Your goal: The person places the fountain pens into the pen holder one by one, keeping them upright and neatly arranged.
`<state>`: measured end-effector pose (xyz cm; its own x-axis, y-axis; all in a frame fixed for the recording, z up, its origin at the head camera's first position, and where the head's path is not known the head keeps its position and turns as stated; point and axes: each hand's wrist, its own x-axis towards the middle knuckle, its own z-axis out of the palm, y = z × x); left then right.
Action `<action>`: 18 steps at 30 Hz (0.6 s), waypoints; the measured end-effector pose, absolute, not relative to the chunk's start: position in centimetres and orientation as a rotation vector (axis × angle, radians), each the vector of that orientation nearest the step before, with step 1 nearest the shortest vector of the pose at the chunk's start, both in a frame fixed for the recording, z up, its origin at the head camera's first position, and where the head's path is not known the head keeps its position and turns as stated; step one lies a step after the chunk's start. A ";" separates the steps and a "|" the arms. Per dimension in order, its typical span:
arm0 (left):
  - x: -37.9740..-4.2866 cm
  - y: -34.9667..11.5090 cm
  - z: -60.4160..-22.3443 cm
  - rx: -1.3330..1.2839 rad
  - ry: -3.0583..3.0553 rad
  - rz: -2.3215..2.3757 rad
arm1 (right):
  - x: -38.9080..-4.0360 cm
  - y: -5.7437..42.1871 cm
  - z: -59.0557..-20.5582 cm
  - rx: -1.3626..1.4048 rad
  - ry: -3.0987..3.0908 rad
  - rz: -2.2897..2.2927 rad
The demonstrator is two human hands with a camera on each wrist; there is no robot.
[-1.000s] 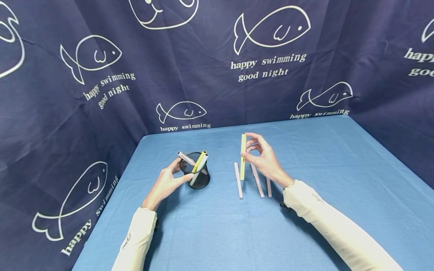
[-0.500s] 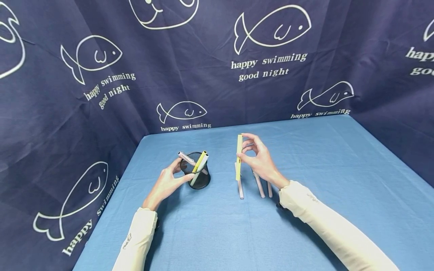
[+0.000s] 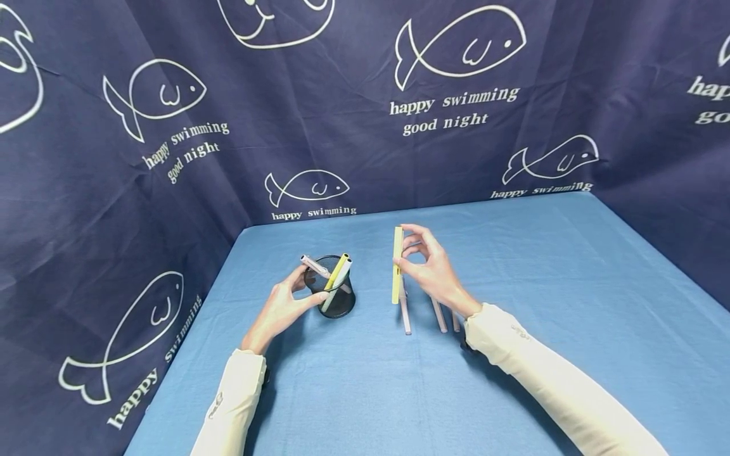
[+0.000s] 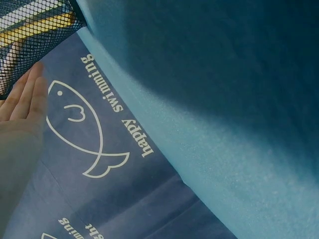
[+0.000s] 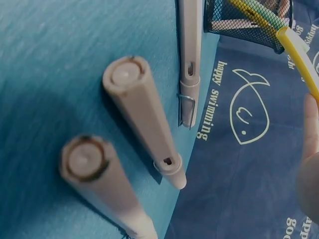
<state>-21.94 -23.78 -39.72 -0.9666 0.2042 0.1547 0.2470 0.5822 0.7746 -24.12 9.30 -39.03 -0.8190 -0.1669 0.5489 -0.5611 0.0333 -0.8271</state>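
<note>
My left hand [image 3: 281, 310] grips a black mesh pen holder [image 3: 344, 306] from its left side, thumb in front and fingers behind. Inside lean a pale pink pen [image 3: 313, 264], a yellow pen [image 3: 336, 272] and a pale mint pen [image 3: 343, 275]. To the right of the holder, my right hand [image 3: 438, 272] pinches another yellow pen [image 3: 397, 282] nearly upright, above the table. Beneath that hand lie three pale pink pens, among them the leftmost pen [image 3: 405, 316] and the middle pen [image 3: 439, 316]; the hand and yellow pen partly hide them.
A blue cloth covers the table [image 3: 365, 392]. Dark blue curtains [image 3: 365, 139] printed with white fish and lettering stand behind it and at both sides. In the right wrist view, a pink pen [image 5: 142, 117] lies close to the camera.
The right hand has moved a little left with the yellow pen, which now partly covers the leftmost pink pen. My left hand and the pen holder have stayed in place.
</note>
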 end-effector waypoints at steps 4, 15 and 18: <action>-22.0 -23.8 -39.8 -0.398 -2.747 -1.361 | -24.2 8.9 -39.1 0.756 -2.006 1.862; -22.0 -23.8 -39.8 -0.373 -2.755 -1.342 | -24.3 8.0 -38.9 0.779 -1.997 1.860; -22.0 -23.8 -39.7 -0.375 -2.755 -1.340 | -24.3 7.8 -38.8 0.787 -1.993 1.875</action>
